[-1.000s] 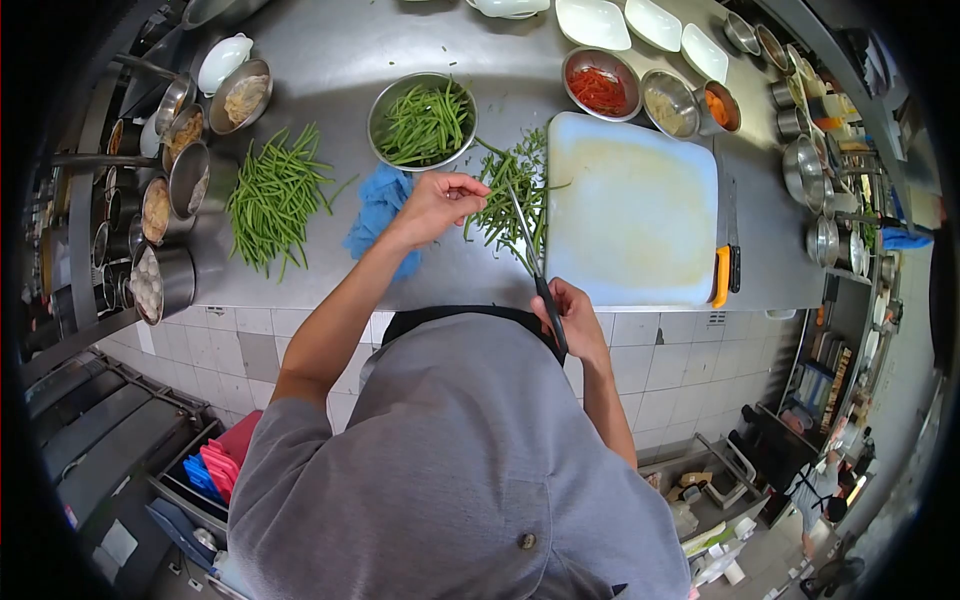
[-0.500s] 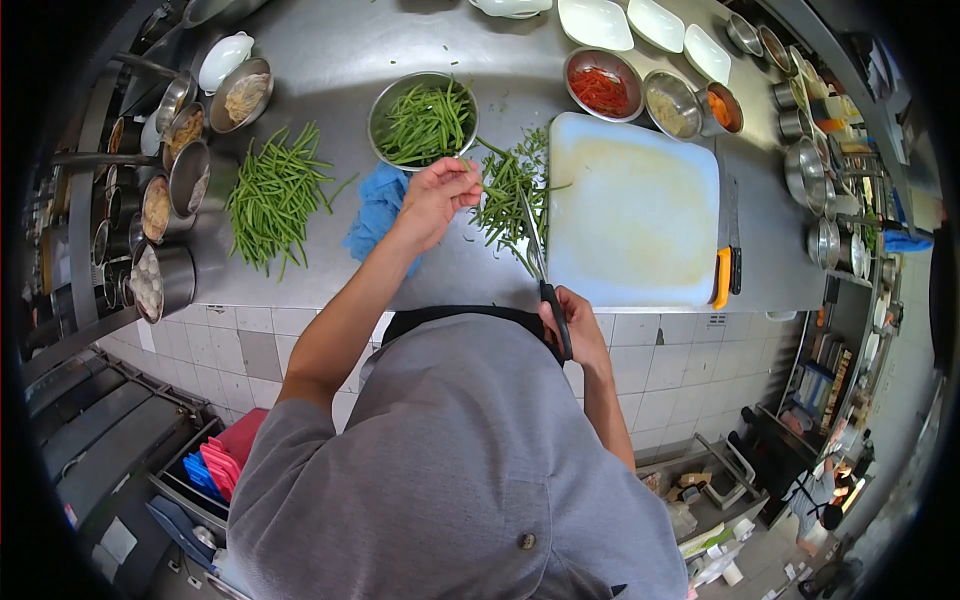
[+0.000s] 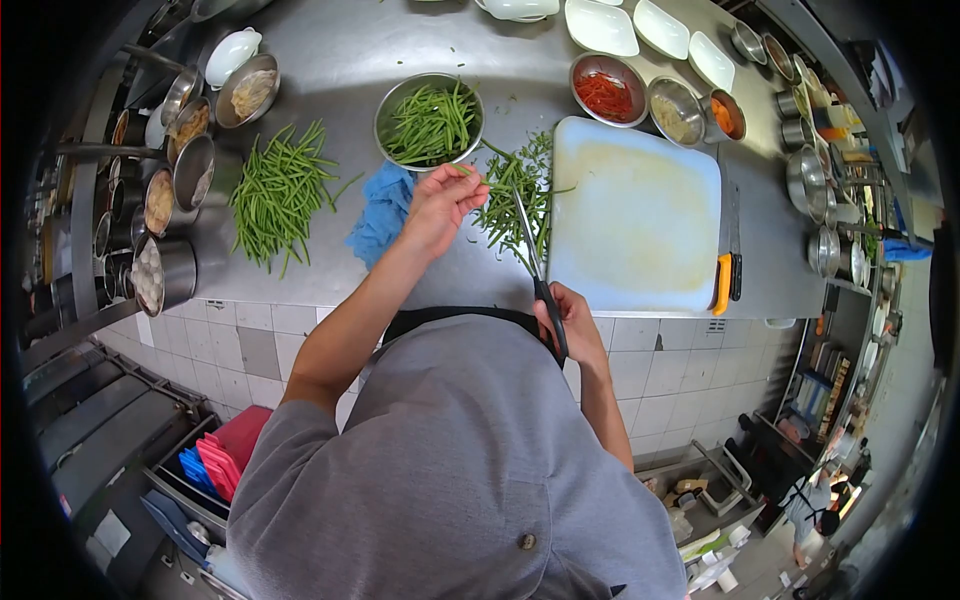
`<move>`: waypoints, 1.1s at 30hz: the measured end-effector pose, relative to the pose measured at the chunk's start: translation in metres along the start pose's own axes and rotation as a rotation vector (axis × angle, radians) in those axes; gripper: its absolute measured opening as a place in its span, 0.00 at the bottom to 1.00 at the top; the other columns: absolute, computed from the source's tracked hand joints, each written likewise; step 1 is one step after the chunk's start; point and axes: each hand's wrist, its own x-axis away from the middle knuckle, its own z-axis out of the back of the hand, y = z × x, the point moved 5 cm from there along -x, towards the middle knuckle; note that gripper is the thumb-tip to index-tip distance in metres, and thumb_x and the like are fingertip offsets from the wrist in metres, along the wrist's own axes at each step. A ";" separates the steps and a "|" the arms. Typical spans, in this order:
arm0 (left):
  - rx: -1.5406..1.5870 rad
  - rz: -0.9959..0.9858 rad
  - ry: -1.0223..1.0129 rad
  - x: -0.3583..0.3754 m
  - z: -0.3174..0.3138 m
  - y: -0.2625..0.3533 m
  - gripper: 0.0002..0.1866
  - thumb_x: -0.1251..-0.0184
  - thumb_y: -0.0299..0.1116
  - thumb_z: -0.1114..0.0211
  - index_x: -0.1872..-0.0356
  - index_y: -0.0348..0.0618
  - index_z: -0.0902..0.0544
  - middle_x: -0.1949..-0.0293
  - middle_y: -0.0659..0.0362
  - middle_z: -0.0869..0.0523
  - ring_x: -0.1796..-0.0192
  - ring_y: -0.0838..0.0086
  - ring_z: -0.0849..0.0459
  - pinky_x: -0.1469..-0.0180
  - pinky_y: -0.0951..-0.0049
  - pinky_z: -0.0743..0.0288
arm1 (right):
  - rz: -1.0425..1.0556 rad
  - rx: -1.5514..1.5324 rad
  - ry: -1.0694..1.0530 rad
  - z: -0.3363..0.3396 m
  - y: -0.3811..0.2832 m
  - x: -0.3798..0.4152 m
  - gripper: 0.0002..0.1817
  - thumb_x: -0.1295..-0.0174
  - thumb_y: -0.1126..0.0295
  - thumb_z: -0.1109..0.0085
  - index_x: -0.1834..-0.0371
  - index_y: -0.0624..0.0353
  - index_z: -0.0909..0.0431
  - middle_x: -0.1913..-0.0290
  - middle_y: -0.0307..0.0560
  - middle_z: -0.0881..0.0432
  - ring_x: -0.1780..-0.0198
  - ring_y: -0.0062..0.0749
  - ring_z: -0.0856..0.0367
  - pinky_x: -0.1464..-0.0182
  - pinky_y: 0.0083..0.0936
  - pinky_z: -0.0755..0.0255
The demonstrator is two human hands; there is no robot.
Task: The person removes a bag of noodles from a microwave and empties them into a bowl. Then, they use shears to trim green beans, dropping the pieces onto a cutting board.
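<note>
My left hand [image 3: 446, 208] pinches a green bean [image 3: 468, 172] in its fingertips, just below the rim of a steel bowl [image 3: 383, 148] filled with green beans. Closed around the black handles of a pair of scissors [image 3: 528, 230], my right hand [image 3: 573, 325] stays close to the table's front edge. The blades point away from me, over a loose heap of bean trimmings [image 3: 515, 195]; whether they are parted is hard to see. A larger pile of long green beans [image 3: 283, 195] lies left of a crumpled blue cloth [image 3: 380, 215].
A white cutting board [image 3: 640, 215] lies at the right, with a yellow handle [image 3: 722, 285] and a black-handled knife [image 3: 736, 270] along its right side. Behind it stand a bowl of red strips [image 3: 636, 115] and white dishes [image 3: 600, 28]. Steel pots [image 3: 178, 272] line the left edge.
The scissors and my right hand have shifted slightly left, with the blade tips closer to my left fingers. My left hand keeps its pinch. The whole view has shifted a little.
</note>
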 end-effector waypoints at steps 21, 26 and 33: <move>-1.269 -0.513 0.529 0.012 0.126 0.189 0.14 0.38 0.29 0.30 0.51 0.39 0.16 0.64 0.57 0.12 0.64 0.74 0.16 0.59 0.72 0.20 | -0.162 -0.064 0.259 0.035 0.048 0.003 0.25 0.35 0.44 0.34 0.74 0.55 0.28 0.82 0.36 0.26 0.84 0.18 0.28 0.82 0.18 0.38; -1.360 -0.353 0.195 -0.047 0.025 0.111 0.16 0.38 0.34 0.30 0.49 0.43 0.16 0.62 0.54 0.11 0.60 0.67 0.12 0.54 0.68 0.19 | -0.185 0.007 0.280 0.046 0.037 -0.001 0.27 0.36 0.43 0.33 0.77 0.54 0.27 0.83 0.35 0.26 0.83 0.19 0.25 0.81 0.17 0.35; -1.679 -0.347 0.386 -0.117 -0.004 0.086 0.16 0.37 0.40 0.32 0.51 0.45 0.15 0.52 0.49 0.13 0.49 0.52 0.15 0.47 0.54 0.21 | -0.160 0.092 0.339 0.043 0.041 0.008 0.28 0.38 0.44 0.30 0.81 0.54 0.29 0.83 0.34 0.27 0.82 0.17 0.29 0.78 0.19 0.35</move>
